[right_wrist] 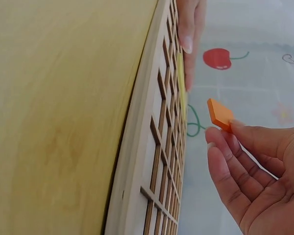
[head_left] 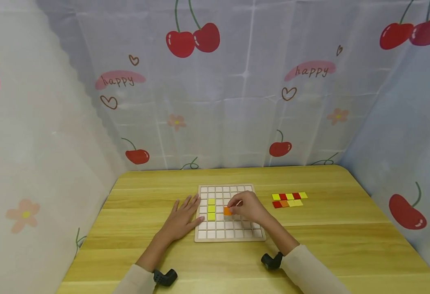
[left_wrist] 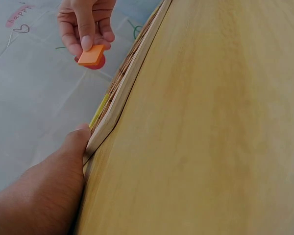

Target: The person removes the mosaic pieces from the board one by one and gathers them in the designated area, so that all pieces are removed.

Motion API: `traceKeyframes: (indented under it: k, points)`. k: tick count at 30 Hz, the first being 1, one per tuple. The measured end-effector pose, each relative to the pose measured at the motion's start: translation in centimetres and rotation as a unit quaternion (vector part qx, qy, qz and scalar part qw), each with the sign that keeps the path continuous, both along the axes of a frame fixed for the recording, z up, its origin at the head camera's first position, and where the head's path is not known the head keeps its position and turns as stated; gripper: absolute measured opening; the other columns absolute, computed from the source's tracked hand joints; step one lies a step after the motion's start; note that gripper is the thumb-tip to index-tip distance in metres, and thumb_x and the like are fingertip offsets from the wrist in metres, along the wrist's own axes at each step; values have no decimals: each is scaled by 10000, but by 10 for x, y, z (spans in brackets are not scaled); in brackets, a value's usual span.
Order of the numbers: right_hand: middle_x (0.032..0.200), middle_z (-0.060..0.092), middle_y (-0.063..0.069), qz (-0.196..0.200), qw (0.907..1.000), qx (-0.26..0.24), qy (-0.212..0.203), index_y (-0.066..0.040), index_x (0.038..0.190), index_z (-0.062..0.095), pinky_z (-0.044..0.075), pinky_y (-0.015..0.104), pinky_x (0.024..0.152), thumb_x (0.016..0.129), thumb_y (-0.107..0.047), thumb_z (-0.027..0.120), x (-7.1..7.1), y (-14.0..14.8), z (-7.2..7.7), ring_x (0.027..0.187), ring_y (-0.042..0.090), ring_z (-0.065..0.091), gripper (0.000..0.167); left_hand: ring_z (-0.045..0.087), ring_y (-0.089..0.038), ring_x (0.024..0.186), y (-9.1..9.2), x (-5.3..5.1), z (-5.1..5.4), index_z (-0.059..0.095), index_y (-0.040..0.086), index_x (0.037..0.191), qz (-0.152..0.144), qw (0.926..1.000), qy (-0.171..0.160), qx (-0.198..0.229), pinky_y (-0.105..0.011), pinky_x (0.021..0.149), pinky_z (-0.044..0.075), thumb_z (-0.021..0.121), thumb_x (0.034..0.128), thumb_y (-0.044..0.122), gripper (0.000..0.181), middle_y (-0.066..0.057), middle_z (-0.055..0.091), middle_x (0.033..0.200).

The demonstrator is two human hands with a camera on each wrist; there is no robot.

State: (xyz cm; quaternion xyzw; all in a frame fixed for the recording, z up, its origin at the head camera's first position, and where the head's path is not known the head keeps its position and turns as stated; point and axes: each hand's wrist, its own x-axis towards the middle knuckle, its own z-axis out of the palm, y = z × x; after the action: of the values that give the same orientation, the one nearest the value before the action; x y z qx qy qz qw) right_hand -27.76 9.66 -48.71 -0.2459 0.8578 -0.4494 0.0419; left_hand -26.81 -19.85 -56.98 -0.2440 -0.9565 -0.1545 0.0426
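An orange square tile (head_left: 227, 211) is pinched between the thumb and fingers of my right hand (head_left: 247, 207). Both wrist views show that tile (left_wrist: 91, 55) held above the wooden grid board (head_left: 229, 239), apart from it. Three yellow tiles (head_left: 211, 208) fill a short column of squares near the board's left side. My left hand (head_left: 181, 219) lies flat with fingers spread, its fingertips and thumb touching the board's left edge. In the right wrist view, the raised slats of the grid (right_wrist: 159, 147) divide pale squares. My right hand hides part of the board.
To the right of the board, two rows of loose tiles lie on the wooden table (head_left: 156, 183): a back row of yellow and red tiles (head_left: 289, 196) and a front row with red, orange and yellow tiles (head_left: 287, 203). Printed curtains (head_left: 229, 122) surround the table.
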Motion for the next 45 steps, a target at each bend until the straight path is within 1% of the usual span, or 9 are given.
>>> traceKeyframes:
  k: [3,10,15,20,26,35,38,42,45]
  points:
    - [864,718,51,-108,9997,-157,-145,-50,901,785,573,303,650,885,1,763,1,6,1,723,250,702,58,143,-301,1553,-1,-1,0,187,161,1638,-9,10000,20,-43,-647,1194,74,354,1032,652,797,-7,141,1698]
    - [858,712,14,-480,9985,-106,-244,-77,905,793,563,295,675,881,-39,781,-1,19,1,722,171,652,47,160,-322,1548,-1,-1,1,191,156,1637,-43,10000,74,-10,-649,1193,72,359,1035,643,793,-13,142,1698]
    - [869,715,34,-536,9978,-187,-347,-62,916,791,575,285,660,884,-33,776,-4,29,-1,731,216,683,45,169,-322,1547,0,-1,2,215,141,1634,-57,9999,115,40,-654,1190,73,374,1038,631,788,-15,153,1697]
    - [895,730,69,-542,9972,-342,-398,-40,930,792,598,353,691,891,-17,763,-7,40,1,751,255,697,54,166,-315,1548,2,-1,1,218,141,1633,-68,9999,133,71,-661,1186,82,383,1037,626,786,-19,163,1695]
    - [904,728,110,-702,9938,-629,-587,-5,963,780,606,460,746,912,-1,732,-11,56,2,817,404,712,71,148,-303,1552,1,0,-1,200,150,1637,-82,9999,62,47,-646,1193,62,373,1035,637,793,-10,146,1698]
    - [970,738,170,-1045,9878,-816,-818,48,1004,766,599,488,786,926,12,711,-19,73,5,835,329,722,102,165,-322,1547,-1,-1,-1,178,164,1639,-35,10000,58,10,-648,1194,66,345,1031,657,800,-6,135,1698]
    - [976,738,166,-1101,9876,-757,-822,46,1022,765,602,465,786,941,-13,704,-20,79,7,865,362,714,118,150,-310,1551,0,0,-1,174,164,1640,-28,10000,18,21,-640,1197,54,347,1033,653,799,-3,131,1699]
    - [977,746,169,-1159,9882,-651,-760,43,1049,764,607,399,724,954,-44,699,-20,86,9,893,415,705,144,150,-311,1551,0,0,0,173,161,1640,-33,10000,12,39,-637,1198,57,365,1036,639,794,-6,134,1699]
    - [959,748,189,-1204,9879,-679,-710,54,1058,760,605,415,734,955,-57,704,-21,92,9,893,434,700,162,163,-323,1547,0,1,1,183,152,1638,-50,10000,37,71,-641,1196,65,383,1039,623,788,-15,145,1697]
